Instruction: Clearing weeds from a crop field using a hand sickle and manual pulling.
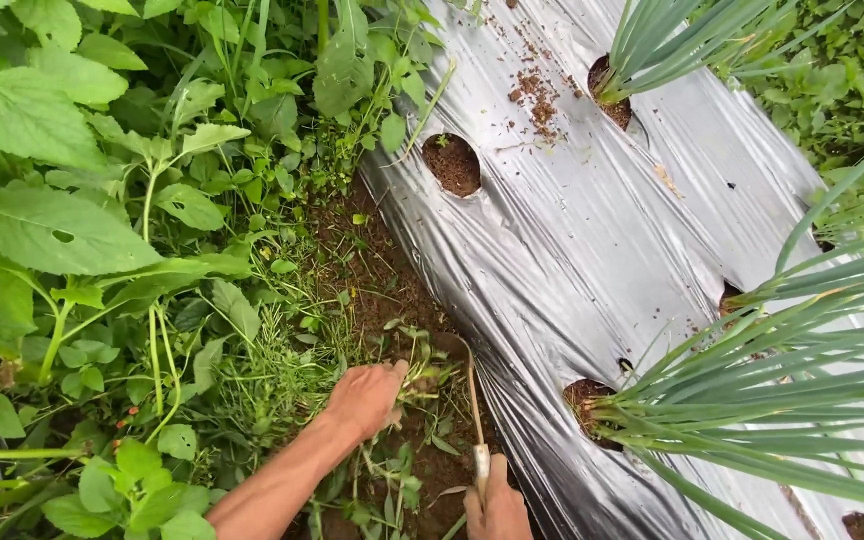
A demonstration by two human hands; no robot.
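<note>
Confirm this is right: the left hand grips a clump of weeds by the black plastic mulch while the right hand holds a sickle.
One detail is wrong: the plastic mulch is silver, not black, as the head view shows. The rest stands: the left hand grips a clump of weeds beside it, and the right hand holds a sickle.

Passage: narrow strip of bare brown soil [372, 270] between the weed bank and the silver plastic mulch sheet [572, 260], open toward the top of the view. Left boundary: dense broad-leaved weeds [102, 230], overhanging the strip. Right boundary: sheet edge, touching the soil. Near end occupied by the left hand [364, 398] on a weed clump [420, 385] and the right hand [495, 510] with a thin curved sickle [472, 400]. Green onion leaves [762, 390] spread across the sheet at lower right
</note>
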